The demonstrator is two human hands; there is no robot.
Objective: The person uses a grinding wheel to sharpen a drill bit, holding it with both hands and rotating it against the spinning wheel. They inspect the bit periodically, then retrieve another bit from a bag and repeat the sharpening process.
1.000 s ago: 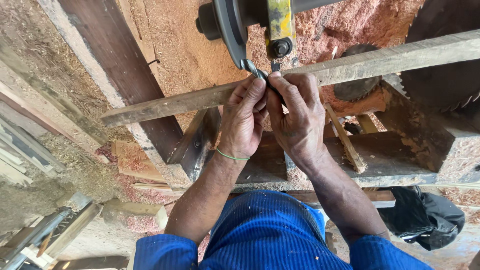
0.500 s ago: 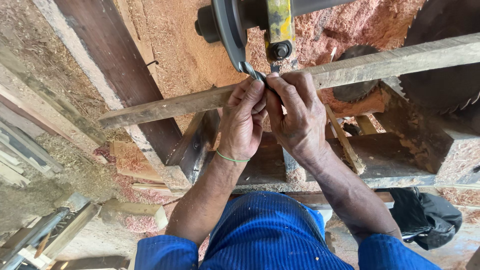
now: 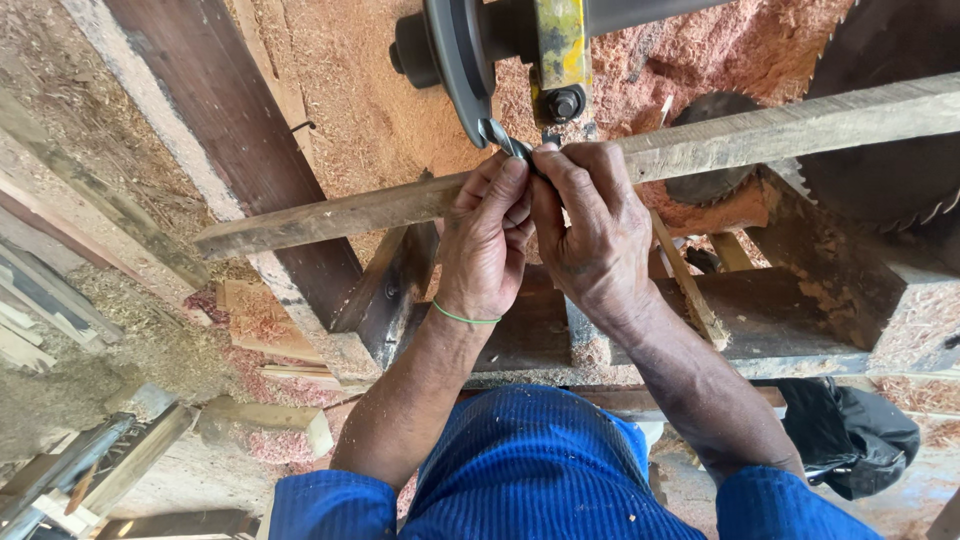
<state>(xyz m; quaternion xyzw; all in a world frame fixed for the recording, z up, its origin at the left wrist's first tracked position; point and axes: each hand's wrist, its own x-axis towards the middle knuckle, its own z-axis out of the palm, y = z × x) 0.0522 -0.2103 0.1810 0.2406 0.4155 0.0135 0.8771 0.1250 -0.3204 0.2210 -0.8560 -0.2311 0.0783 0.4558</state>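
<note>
Both hands meet at a small metal piece [image 3: 503, 137] beside the dark wheel [image 3: 455, 60], just above a long wooden plank [image 3: 760, 135]. The left hand [image 3: 490, 235] and right hand [image 3: 590, 225] pinch it together with closed fingertips. It looks rigid, light and small, best held by its shank near the yellow bracket [image 3: 560, 45]. Sawdust [image 3: 340, 100] lies all around; no container shows.
</note>
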